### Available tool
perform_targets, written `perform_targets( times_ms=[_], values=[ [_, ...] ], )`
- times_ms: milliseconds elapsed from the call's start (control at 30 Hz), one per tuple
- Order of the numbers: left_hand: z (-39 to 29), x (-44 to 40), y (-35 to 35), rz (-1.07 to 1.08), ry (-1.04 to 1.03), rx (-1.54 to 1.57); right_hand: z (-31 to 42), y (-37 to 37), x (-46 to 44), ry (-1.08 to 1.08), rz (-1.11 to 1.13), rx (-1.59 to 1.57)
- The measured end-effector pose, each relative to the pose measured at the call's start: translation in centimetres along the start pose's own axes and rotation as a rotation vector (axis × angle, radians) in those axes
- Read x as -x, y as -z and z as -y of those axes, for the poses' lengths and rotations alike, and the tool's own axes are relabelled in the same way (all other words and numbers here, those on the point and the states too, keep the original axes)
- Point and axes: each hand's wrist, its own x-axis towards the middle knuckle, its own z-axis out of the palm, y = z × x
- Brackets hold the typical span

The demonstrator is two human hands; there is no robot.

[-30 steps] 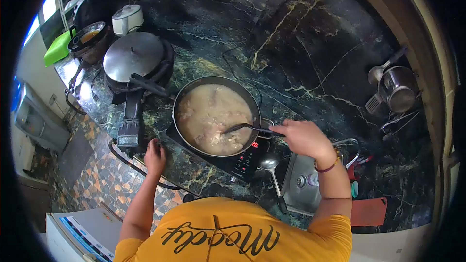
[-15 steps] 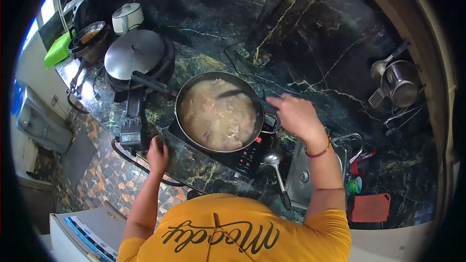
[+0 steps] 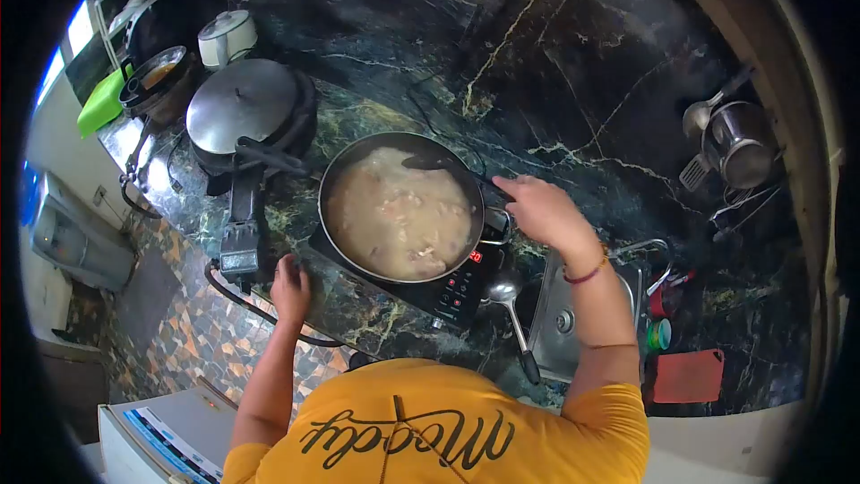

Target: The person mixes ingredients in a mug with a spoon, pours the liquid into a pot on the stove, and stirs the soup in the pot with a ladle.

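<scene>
Dark marbled stone covers the wall (image 3: 618,81) and the counter (image 3: 349,314), with patterned tiles (image 3: 184,327) showing on the floor beyond the left edge. On the counter, a wide pan (image 3: 387,141) sits on a black cooktop (image 3: 430,294) with red lights showing, and a pale, cloudy liquid with lumps of food (image 3: 394,206) fills much of it. The right hand (image 3: 542,211) is closed around the handle of a dark stirring utensil (image 3: 426,162), whose head dips into the liquid near the far side. The left hand (image 3: 288,289) is at the counter's front edge, near the black handle (image 3: 240,246) of the lidded pot (image 3: 242,106); whether its fingers grip anything, I cannot tell. A ladle (image 3: 503,291) lies between the cooktop and the sink (image 3: 563,350). The liquid looks loose enough that a quick sweep of the utensil could slop it over the rim onto the controls. A hard push against the pan's wall could also slide it across the smooth cooktop, since neither hand steadies it. The right hand is close to the metal side handle (image 3: 499,231), which may be hot, so a low knuckle or wrist could get burned.
</scene>
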Motion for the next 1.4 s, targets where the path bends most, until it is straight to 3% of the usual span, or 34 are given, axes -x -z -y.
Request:
perform_targets(
  times_ms=[100,233,300,367,433,533,567,633,667,767,1000,1133,1233,1400],
  values=[
    [-0.3,0.2,0.1,0.006,0.0,0.014,-0.2,1.3,2.0,-0.015,0.088,-0.056],
    [0.1,0.0,-0.3,-0.024,-0.039,-0.017,0.0,-2.8,0.9,0.032,0.289,-0.156],
    [0.2,0.0,-0.4,-0.014,-0.022,-0.023,-0.6,-3.8,1.1,0.113,0.255,-0.198],
    [0.4,0.1,-0.2,-0.003,-0.019,-0.043,-1.3,-2.9,1.9,0.431,0.181,-0.315],
    [0.5,0.1,-0.1,0.007,-0.013,-0.035,-0.6,-0.3,3.0,0.418,0.072,-0.327],
    [-0.2,0.1,0.1,0.002,-0.018,-0.033,0.6,2.8,3.5,0.095,-0.141,-0.565],
    [-0.5,0.1,0.2,-0.011,-0.029,-0.045,1.0,2.2,3.2,0.091,-0.142,-0.561],
    [0.2,0.1,-0.4,-0.041,-0.066,-0.036,1.5,-0.4,2.0,0.235,-0.286,-0.779],
    [0.7,0.1,-0.7,-0.074,-0.098,-0.032,2.3,-1.6,1.6,0.217,-0.252,-0.933],
    [0.5,0.2,-0.4,-0.021,-0.023,-0.032,4.2,-5.9,0.0,0.296,-0.379,-0.872],
    [-0.2,0.2,0.0,-0.04,0.002,-0.052,6.7,-5.5,2.9,0.289,-0.267,-0.922],
    [-0.1,0.2,0.0,-0.018,0.008,-0.03,5.5,-2.4,5.3,0.522,-0.335,-0.838],
    [0.6,0.2,-0.3,-0.014,-0.01,-0.027,4.8,1.5,8.0,0.51,-0.389,-0.664],
    [0.6,0.2,-0.3,0.034,0.025,-0.001,3.9,2.3,10.3,0.474,-0.258,-0.706]
  ],
)
